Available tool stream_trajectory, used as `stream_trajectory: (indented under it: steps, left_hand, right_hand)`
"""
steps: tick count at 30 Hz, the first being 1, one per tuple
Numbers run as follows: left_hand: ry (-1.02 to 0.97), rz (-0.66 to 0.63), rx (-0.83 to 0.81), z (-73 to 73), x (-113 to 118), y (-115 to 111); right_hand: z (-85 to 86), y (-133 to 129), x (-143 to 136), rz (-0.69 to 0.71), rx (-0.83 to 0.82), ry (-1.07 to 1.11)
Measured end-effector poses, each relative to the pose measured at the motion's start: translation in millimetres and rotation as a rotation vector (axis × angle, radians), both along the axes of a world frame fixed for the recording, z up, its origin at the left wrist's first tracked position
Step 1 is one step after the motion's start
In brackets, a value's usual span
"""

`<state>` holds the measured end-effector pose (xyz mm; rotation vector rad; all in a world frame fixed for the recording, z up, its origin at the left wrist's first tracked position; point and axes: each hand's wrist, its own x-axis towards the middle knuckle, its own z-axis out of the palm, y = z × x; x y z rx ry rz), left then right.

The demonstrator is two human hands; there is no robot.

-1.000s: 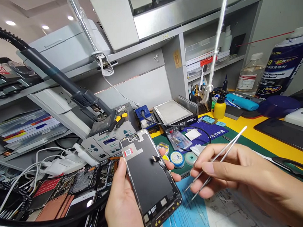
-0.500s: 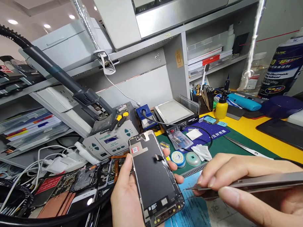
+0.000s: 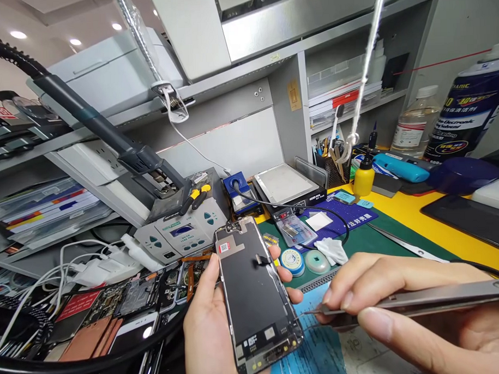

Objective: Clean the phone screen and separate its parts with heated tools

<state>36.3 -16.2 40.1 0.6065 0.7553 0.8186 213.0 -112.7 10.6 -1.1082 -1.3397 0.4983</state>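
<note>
A phone screen assembly [image 3: 253, 296], its dark back facing up, rests in my left hand [image 3: 211, 324]. My left thumb lies along its left edge and the fingertips curl round its right edge. A small black flex connector [image 3: 262, 259] stands up near its upper right. My right hand [image 3: 396, 302] pinches metal tweezers [image 3: 425, 301] between thumb and fingers. The tweezers' fine tips point left, at the lower right edge of the screen assembly; whether they touch it I cannot tell.
A soldering station [image 3: 187, 227] stands behind my left hand. Phones and circuit boards [image 3: 134, 294] lie at the left, under a thick black cable [image 3: 96, 364]. Round tins [image 3: 292, 262] and a blue sheet [image 3: 316, 348] are near the screen assembly. A white cord [image 3: 366, 68] hangs at the upper right.
The tweezers' tips have moved slightly left to the edge of the screen assembly. The hanging white cord has swung left. My left hand has kept its hold.
</note>
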Motion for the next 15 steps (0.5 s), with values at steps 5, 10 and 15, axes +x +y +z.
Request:
stream_trajectory:
  steps: [5,10,15]
  left_hand:
    - [-0.059,-0.059,-0.037,-4.6,-2,3]
    - [-0.102,-0.108,-0.051,-10.7,-4,6]
    - [-0.121,-0.131,-0.060,-14.6,-3,9]
  right_hand:
    - [1.7,-3,-2,0.033,-0.033,0.086]
    - [1.2,-2,-1,0.064,-0.041,0.081]
    - [1.7,-2,1,0.109,-0.053,0.063]
